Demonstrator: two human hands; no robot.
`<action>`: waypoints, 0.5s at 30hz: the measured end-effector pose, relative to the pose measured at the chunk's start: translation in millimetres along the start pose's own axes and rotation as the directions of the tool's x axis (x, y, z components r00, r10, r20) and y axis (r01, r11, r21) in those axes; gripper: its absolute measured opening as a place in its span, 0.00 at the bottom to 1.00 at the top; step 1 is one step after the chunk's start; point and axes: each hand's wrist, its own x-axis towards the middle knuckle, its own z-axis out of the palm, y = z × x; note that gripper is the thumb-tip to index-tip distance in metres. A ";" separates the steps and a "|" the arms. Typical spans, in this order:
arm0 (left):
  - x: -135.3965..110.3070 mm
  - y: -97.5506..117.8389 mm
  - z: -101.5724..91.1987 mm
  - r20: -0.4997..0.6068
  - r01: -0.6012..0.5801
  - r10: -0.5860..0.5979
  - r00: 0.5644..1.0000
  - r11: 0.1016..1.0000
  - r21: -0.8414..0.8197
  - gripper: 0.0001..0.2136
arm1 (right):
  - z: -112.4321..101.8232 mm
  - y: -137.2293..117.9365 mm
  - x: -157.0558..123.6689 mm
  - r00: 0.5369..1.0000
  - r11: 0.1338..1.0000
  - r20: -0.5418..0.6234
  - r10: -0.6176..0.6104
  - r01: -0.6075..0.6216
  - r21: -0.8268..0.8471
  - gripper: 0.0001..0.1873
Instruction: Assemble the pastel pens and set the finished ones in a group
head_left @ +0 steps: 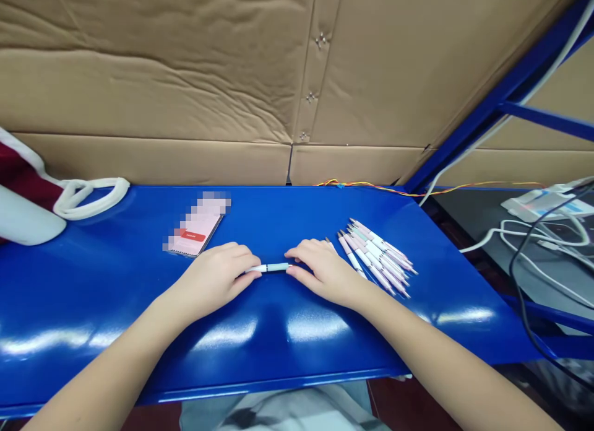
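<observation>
A pale green and white pen (269, 268) lies level just above the blue table (278, 332), held at both ends. My left hand (216, 276) pinches its white end with curled fingers. My right hand (322, 270) grips its green end, fingers closed around it. Just right of my right hand lies a pile of several pink and white pens (378, 254), fanned out on the table top.
A phone (197, 231) rests on the table behind my left hand. A white and red bag with cord handles (88, 195) sits at the far left. Cardboard lines the back wall (185, 78). Cables and a blue frame (520, 84) stand at the right.
</observation>
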 end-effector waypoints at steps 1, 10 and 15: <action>0.0 0.1 0.0 0.003 0.001 -0.001 1.000 1.000 0.001 0.12 | 0.2 0.1 -0.1 1.000 1.000 -0.009 0.008 -0.008 0.006 0.12; 0.0 -0.3 0.7 0.002 0.007 -0.007 1.000 1.000 -0.006 0.12 | -0.9 -1.0 -0.2 1.000 1.000 -0.003 0.004 -0.004 -0.005 0.11; -0.8 -0.6 1.0 -0.006 0.000 0.000 1.000 1.000 -0.004 0.12 | -1.2 -2.3 0.4 0.999 0.999 0.026 -0.018 0.020 -0.043 0.09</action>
